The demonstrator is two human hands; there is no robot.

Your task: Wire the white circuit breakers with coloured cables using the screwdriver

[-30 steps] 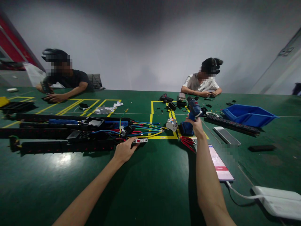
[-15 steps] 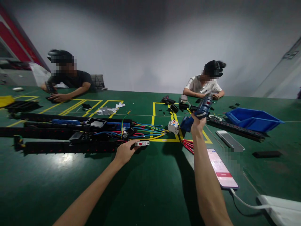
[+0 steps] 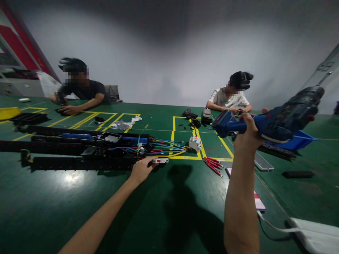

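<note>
My right hand [image 3: 248, 128] is wrapped round the grip of a blue cordless drill [image 3: 280, 118], lifted above the table. Its bit points up and to the right, and the battery end faces left. Low on the table, my left hand [image 3: 141, 169] pinches a small white module with a red switch [image 3: 160, 161], at the end of the long black strips [image 3: 82, 164]. Colored wires [image 3: 164, 146] fan out from these strips beside that hand. Past the wire ends stands a white circuit breaker [image 3: 195, 143]. Several red wires [image 3: 212, 164] lie between my hands.
A phone [image 3: 261, 203] with a white cable lies partly behind my right forearm. Behind the drill are a blue bin [image 3: 302, 140] and a black strip [image 3: 280, 151]. Two people sit across the green table [image 3: 148, 218]. Black parts [image 3: 196, 122] and crumpled paper [image 3: 123, 124] lie farther back.
My right hand has raised the drill and carried it right and closer to me; it has turned so the bit points right. My left hand stays on the white module.
</note>
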